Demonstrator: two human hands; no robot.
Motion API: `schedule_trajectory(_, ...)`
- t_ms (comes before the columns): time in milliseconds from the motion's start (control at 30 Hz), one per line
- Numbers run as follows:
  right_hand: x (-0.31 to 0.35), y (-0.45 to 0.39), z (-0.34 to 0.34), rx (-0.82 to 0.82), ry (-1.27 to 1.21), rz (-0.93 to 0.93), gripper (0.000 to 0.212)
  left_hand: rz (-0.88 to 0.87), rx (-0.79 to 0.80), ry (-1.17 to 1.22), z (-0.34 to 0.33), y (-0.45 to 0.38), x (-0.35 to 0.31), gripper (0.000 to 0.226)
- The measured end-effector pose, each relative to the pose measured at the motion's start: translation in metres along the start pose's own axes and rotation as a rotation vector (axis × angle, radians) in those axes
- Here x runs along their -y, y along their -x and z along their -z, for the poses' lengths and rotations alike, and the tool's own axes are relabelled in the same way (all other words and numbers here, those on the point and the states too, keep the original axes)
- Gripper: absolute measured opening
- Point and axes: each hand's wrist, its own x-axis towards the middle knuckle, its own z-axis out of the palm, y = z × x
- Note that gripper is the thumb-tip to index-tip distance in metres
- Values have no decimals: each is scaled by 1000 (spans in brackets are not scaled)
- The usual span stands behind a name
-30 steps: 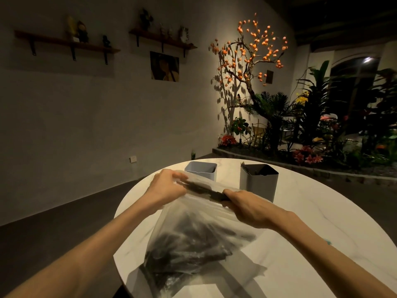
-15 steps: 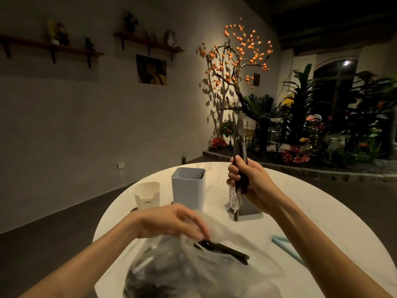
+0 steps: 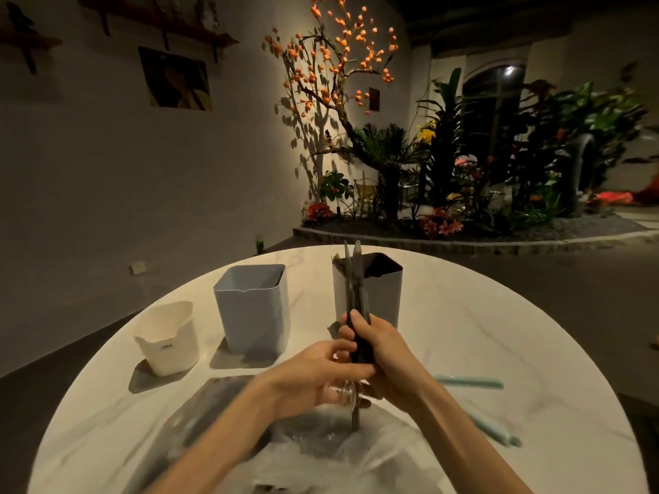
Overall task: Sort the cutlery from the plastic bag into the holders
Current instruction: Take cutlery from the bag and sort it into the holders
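As before, cutlery bundle upright.

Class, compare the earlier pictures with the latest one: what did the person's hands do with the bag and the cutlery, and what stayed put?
The right hand pulled a bundle of cutlery out of the plastic bag and holds it upright. The left hand let go of the bag and now touches the bundle's lower end. The three holders, white, blue-grey and grey, stayed on the table.

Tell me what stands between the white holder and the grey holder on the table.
In the head view, the blue-grey holder stands between the white holder and the grey holder.
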Motion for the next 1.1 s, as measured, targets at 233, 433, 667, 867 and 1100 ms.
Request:
schedule_trajectory(233, -46, -5, 20, -235, 232, 78, 25, 100, -10, 210, 2, -36, 50, 24)
schedule_trajectory(433, -34, -2, 34, -227, 413, 68, 29, -2, -49, 1, -9, -41, 61, 23)
schedule_trajectory(667, -21, 2, 47, -190, 399, 44, 39, -196, -183, -144, -14, -41, 63, 35)
schedule_trajectory(867, -21, 3, 45, -210, 220, 20, 32, -216, -163, 10, -10, -35, 59, 33)
schedule_trajectory(1100, -17, 3, 47, -188, 95, 54, 34, -209, -168, 48, -8, -37, 60, 41)
